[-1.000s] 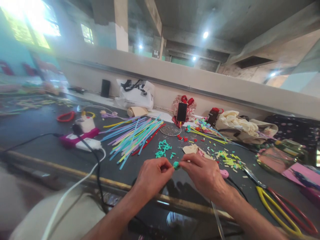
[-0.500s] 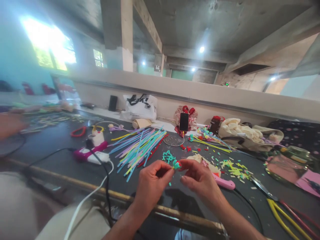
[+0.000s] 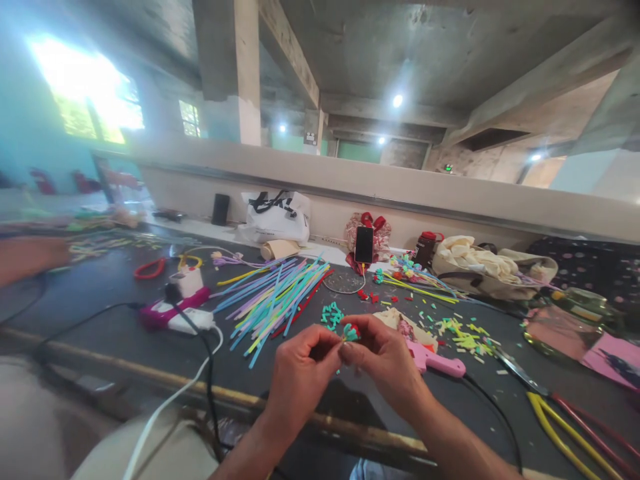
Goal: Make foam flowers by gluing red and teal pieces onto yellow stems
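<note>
Left hand point(image 3: 303, 373): pinches a small green flower point(image 3: 351, 332)
Right hand point(image 3: 387, 360): thumb and finger at the flower's other side
Green bits point(image 3: 331, 315): just beyond the hands
Sticks point(image 3: 283, 293): loose pile on the desk point(image 3: 240, 377), left of the bits
Glue gun point(image 3: 443, 364): pink, lying beside the right hand
Phone point(image 3: 364, 245): upright, cable point(image 3: 363, 269) plugged in
Scissors point(image 3: 525, 375): far right, yellow-and-red-handled

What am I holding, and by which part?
A small teal-and-red flower-shaped piece: left fingers pinch its lower-left end; right fingers are at its right side, grip unclear.
</note>
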Demonstrator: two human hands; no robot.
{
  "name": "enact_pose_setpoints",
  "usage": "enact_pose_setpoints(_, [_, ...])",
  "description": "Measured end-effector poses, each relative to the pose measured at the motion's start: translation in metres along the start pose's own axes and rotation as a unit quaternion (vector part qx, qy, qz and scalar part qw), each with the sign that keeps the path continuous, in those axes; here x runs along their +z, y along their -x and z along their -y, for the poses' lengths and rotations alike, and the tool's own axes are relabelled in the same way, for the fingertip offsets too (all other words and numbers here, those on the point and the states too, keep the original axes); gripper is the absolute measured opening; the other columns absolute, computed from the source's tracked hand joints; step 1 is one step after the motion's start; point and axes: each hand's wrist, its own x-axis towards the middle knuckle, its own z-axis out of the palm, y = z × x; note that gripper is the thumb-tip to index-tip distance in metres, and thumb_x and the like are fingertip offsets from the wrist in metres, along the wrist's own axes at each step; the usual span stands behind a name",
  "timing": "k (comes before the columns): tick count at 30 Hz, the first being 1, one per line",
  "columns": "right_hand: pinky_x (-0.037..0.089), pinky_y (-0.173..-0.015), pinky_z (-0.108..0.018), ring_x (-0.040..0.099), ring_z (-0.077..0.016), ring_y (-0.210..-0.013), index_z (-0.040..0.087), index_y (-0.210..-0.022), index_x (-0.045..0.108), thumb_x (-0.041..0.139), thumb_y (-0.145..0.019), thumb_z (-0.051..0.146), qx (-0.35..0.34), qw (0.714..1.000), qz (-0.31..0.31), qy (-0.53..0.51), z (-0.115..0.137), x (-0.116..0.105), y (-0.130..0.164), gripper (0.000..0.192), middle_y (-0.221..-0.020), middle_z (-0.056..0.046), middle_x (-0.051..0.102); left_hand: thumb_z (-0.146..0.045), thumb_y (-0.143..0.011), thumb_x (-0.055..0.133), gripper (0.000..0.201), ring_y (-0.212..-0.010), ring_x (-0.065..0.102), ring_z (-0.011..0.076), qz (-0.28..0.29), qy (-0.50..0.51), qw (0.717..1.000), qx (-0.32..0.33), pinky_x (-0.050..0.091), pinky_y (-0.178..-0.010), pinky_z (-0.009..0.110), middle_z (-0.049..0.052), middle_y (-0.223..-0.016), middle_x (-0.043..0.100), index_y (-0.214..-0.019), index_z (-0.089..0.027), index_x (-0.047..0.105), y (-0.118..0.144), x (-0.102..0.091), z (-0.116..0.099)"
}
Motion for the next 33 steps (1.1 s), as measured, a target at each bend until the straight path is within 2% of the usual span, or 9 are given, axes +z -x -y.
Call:
enact_pose_setpoints(10, [0.044,-0.043,-0.019,0.053,-0.0089,-0.054,0.015,-0.088,0.055,0.06,-0.067,0.02,-0.003,1.0,-0.012,-0.019,0.0,0.002,0.0,0.022,-0.063,0.003,0.055,-0.022,-0.068,0.056,0.011,-0.048,0.051,0.0079,-0.009,0.001,1.0,-0.003,0.039,-0.049,0.015,-0.006,-0.052,0.059,-0.058,-0.018,0.058,0.0,0.002,-0.002])
enact_pose_setpoints(19, [0.044,-0.043,-0.019,0.051,-0.0064,-0.047,0.014,-0.087,0.056,0.058,-0.068,0.019,-0.007,1.0,-0.01,-0.02,0.001,0.003,-0.004,0.019,-0.063,0.003,0.057,-0.023,-0.068,0.055,0.013,-0.048,0.051,0.0084,-0.012,0.01,1.0,-0.019,0.039,-0.048,0.016,-0.005,-0.05,0.059,-0.056,-0.017,0.057,0.0,0.002,-0.005])
enact_pose_setpoints(24, [0.044,-0.044,-0.019,0.052,-0.0084,-0.052,0.014,-0.096,0.054,0.061,-0.067,0.023,0.013,1.0,0.01,-0.01,-0.001,0.0,-0.003,0.032,-0.066,0.002,0.058,-0.024,-0.065,0.057,0.011,-0.05,0.05,0.0093,-0.01,0.039,0.998,-0.046,0.039,-0.05,0.017,-0.004,-0.051,0.058,-0.057,-0.017,0.059,-0.003,0.0,-0.004])
enact_pose_setpoints(26, [0.043,-0.043,-0.02,0.054,-0.0099,-0.055,0.016,-0.102,0.052,0.063,-0.065,0.025,0.025,0.999,0.013,0.024,-0.001,-0.008,-0.001,0.039,-0.072,0.0,0.059,-0.026,-0.064,0.057,0.012,-0.049,0.048,0.0095,0.0,0.062,0.995,-0.074,0.038,-0.049,0.018,-0.004,-0.051,0.056,-0.058,-0.016,0.059,-0.005,-0.001,-0.002])
enact_pose_setpoints(28, [0.041,-0.042,-0.02,0.053,-0.0104,-0.055,0.017,-0.099,0.055,0.061,-0.067,0.026,0.011,0.995,-0.007,0.103,0.003,-0.02,0.0,0.034,-0.074,-0.001,0.059,-0.028,-0.062,0.059,0.013,-0.048,0.045,0.0089,0.014,0.091,0.99,-0.104,0.036,-0.047,0.019,-0.005,-0.049,0.053,-0.057,-0.015,0.058,-0.008,-0.002,0.0])
enact_pose_setpoints(31, [0.04,-0.048,-0.021,0.052,-0.0105,-0.056,0.019,-0.087,0.062,0.056,-0.073,0.025,-0.08,0.96,-0.034,0.268,0.016,-0.038,0.0,0.017,-0.069,0.0,0.06,-0.026,-0.059,0.061,0.014,-0.046,0.042,0.0078,0.043,0.13,0.981,-0.138,0.033,-0.046,0.019,-0.005,-0.047,0.049,-0.053,-0.015,0.055,-0.012,-0.002,0.002])
enact_pose_setpoints(33, [0.04,-0.052,-0.022,0.053,-0.0111,-0.06,0.021,-0.082,0.064,0.055,-0.074,0.022,-0.163,0.925,0.0,0.344,0.026,-0.045,-0.002,0.012,-0.07,-0.001,0.06,-0.024,-0.059,0.061,0.014,-0.046,0.042,0.0077,0.069,0.145,0.976,-0.146,0.033,-0.047,0.019,-0.005,-0.047,0.05,-0.052,-0.014,0.055,-0.013,-0.001,0.003])
